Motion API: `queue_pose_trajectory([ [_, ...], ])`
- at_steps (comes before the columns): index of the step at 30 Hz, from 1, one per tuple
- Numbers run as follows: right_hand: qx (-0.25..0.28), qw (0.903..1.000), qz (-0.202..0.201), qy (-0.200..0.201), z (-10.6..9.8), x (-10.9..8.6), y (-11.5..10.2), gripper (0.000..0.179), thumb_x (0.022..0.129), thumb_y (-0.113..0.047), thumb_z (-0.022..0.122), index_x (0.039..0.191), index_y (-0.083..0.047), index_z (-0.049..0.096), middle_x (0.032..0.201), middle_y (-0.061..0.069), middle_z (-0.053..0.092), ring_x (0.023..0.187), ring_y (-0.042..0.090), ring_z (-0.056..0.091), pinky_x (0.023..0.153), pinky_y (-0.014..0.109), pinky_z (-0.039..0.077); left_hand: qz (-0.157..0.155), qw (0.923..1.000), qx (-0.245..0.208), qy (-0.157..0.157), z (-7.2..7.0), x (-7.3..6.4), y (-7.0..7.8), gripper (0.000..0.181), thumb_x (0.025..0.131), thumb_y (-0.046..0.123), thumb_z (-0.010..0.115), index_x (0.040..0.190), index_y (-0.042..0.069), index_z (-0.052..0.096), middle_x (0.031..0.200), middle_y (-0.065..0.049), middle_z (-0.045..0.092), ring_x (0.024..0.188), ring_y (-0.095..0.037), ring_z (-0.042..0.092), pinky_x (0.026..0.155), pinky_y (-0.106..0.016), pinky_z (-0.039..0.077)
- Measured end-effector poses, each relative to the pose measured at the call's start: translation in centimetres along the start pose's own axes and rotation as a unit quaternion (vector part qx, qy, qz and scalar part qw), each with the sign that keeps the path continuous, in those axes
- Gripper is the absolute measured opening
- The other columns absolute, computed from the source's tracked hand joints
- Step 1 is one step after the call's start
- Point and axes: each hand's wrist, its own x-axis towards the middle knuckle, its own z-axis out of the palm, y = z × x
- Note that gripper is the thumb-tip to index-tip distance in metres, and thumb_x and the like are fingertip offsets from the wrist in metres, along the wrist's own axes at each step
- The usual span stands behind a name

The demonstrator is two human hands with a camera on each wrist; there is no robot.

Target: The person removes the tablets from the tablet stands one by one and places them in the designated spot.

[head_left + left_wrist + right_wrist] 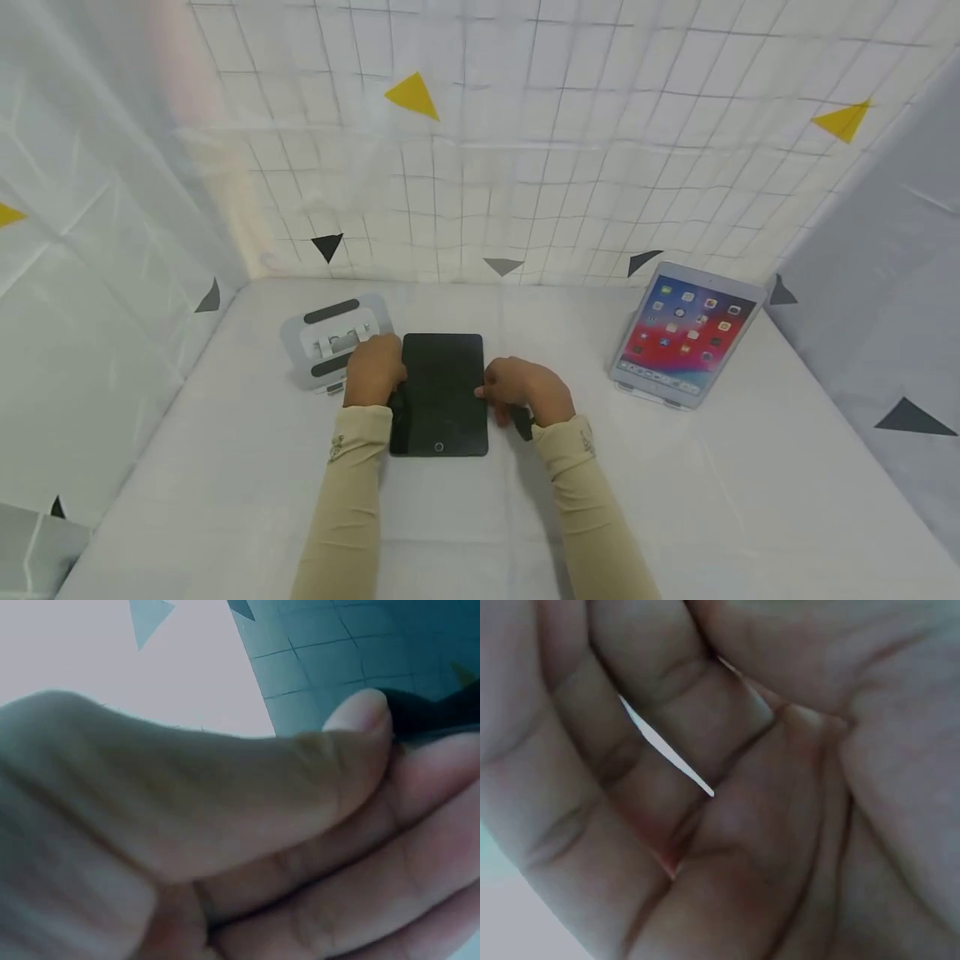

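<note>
A black tablet [442, 392] lies between the two hands in the head view, its round button at the near end. My left hand [372, 371] pinches its left edge. In the left wrist view, the thumb [330, 765] presses on the dark edge from one side, with curled fingers on the other. At the opposite edge, my right hand [525, 387] grips the tablet with the thumb on its border and the fingers bent. The right wrist view shows only the palm and curled fingers [630, 742]; the tablet is hidden there.
Just beyond the left hand lies a pale grey stand [296, 333] with dark pads. A white tablet [682, 333] with colourful icons leans tilted at the right, on a clear base. A grid-marked sheet [517, 192] hangs behind the white table [450, 517], with sheets at both sides.
</note>
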Motion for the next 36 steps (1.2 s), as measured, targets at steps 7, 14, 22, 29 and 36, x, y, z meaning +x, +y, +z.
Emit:
queue_pose_trajectory([
  [7, 0.011, 0.9997, -0.02, -0.01, -0.1, 0.5, 0.4, 0.032, 0.108, -0.027, 0.061, 0.084, -0.007, 0.067, 0.069, 0.004, 0.071, 0.066, 0.017, 0.069, 0.069, 0.034, 0.052, -0.009, 0.9999, 0.007, -0.011, -0.3, 0.2, 0.1, 0.012, 0.089, -0.004, 0.07, 0.078, -0.001, 0.069, 0.072, -0.011, 0.065, 0.065, -0.027, 0.061, 0.059, -0.038, 0.05],
  [14, 0.014, 0.9995, 0.015, 0.025, -1.8, -0.9, 0.9, 0.036, 0.108, -0.04, 0.059, 0.111, -0.005, 0.07, 0.073, 0.005, 0.071, 0.072, 0.019, 0.067, 0.08, 0.04, 0.05, -0.012, 0.9988, 0.043, -0.02, -0.1, 0.2, 1.3, 0.022, 0.099, 0.006, 0.067, 0.12, -0.001, 0.073, 0.106, -0.018, 0.073, 0.087, -0.034, 0.068, 0.077, -0.051, 0.056],
  [22, 0.058, 0.989, 0.011, 0.136, -5.5, -5.1, 3.2, 0.041, 0.109, -0.037, 0.057, 0.128, -0.001, 0.063, 0.085, 0.009, 0.074, 0.08, 0.026, 0.071, 0.085, 0.048, 0.056, 0.045, 0.996, 0.047, 0.061, 0.4, -0.8, 5.5, 0.018, 0.1, 0.019, 0.072, 0.096, 0.002, 0.071, 0.075, -0.01, 0.066, 0.064, -0.025, 0.062, 0.064, -0.044, 0.055],
  [29, 0.086, 0.9679, 0.067, 0.226, -7.6, -9.9, 6.4, 0.054, 0.107, -0.048, 0.052, 0.133, -0.002, 0.06, 0.097, 0.015, 0.075, 0.089, 0.033, 0.071, 0.083, 0.054, 0.055, 0.171, 0.9767, 0.02, 0.127, 3.0, -2.7, 11.6, 0.02, 0.103, 0.025, 0.07, 0.101, 0.005, 0.069, 0.067, -0.006, 0.062, 0.053, -0.018, 0.054, 0.05, -0.033, 0.047],
  [36, 0.058, 0.942, 0.105, 0.314, -8.4, -13.3, 9.6, 0.052, 0.107, -0.043, 0.051, 0.134, 0.0, 0.06, 0.126, 0.026, 0.067, 0.117, 0.048, 0.058, 0.097, 0.067, 0.043, 0.233, 0.9672, -0.059, 0.081, 4.9, -4.0, 14.5, 0.023, 0.107, 0.024, 0.062, 0.12, 0.005, 0.068, 0.085, -0.003, 0.071, 0.066, -0.013, 0.06, 0.058, -0.027, 0.05],
])
